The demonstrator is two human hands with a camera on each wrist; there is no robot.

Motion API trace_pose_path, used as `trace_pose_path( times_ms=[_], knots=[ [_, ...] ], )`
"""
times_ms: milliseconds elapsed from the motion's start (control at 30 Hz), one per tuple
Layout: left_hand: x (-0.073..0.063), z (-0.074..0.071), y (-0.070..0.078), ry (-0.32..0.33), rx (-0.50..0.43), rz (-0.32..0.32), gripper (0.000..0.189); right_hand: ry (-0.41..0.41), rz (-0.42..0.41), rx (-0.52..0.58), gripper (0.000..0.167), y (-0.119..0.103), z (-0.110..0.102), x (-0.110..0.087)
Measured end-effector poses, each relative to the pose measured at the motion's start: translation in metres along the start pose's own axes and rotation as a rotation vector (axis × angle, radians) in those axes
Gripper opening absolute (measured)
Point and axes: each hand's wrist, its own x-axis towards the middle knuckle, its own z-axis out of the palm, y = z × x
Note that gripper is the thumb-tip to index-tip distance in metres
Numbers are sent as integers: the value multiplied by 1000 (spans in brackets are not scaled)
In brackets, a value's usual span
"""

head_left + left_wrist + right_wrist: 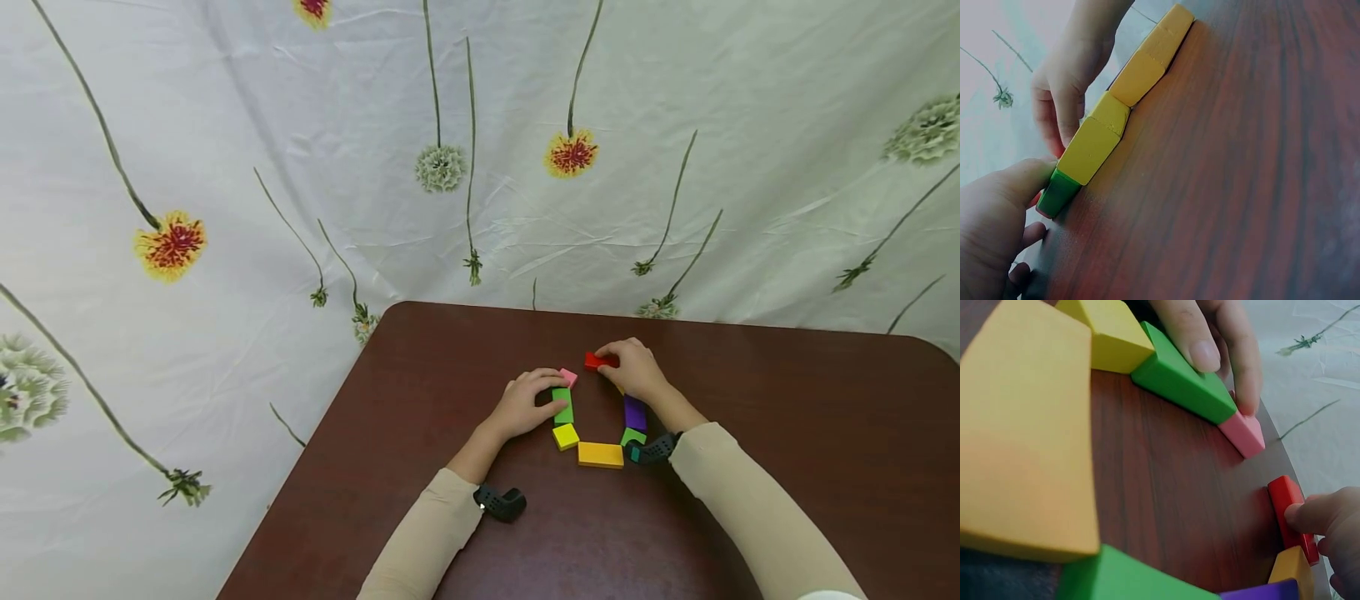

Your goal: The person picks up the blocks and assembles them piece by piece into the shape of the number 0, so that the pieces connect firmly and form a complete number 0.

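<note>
Coloured blocks form a ring with a gap at its far side. My right hand (pixel 636 371) pinches a red block (pixel 1282 494) at the ring's far right, thumb on its inner side. My left hand (pixel 525 404) rests on the left side of the ring. Its thumb touches the top of a long green block (pixel 1185 384), and a fingertip lies on the pink block (pixel 1245 432) at that block's far end. A small orange block (pixel 1292 565) stands by the red one, with a purple block (pixel 634 413) nearer me.
A yellow block (pixel 566 437), a wide orange block (pixel 600 455) and a second green block (pixel 633 436) make up the near side of the ring. The dark brown table (pixel 787 433) reaches back to a flowered cloth (pixel 510 217) hanging behind it.
</note>
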Motion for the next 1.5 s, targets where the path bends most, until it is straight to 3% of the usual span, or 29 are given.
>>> trace_pose_path(
  times_ms=[200,600,1500],
  knots=[
    [0,-1,0,0,-2,5,39,20,-83,8,25,-5,2,-1],
    [0,0,1,2,6,23,39,-12,-143,-5,22,-9,5,-5],
    [1,1,4,-8,11,12,39,-26,-142,21,25,2,2,-11]
  ],
)
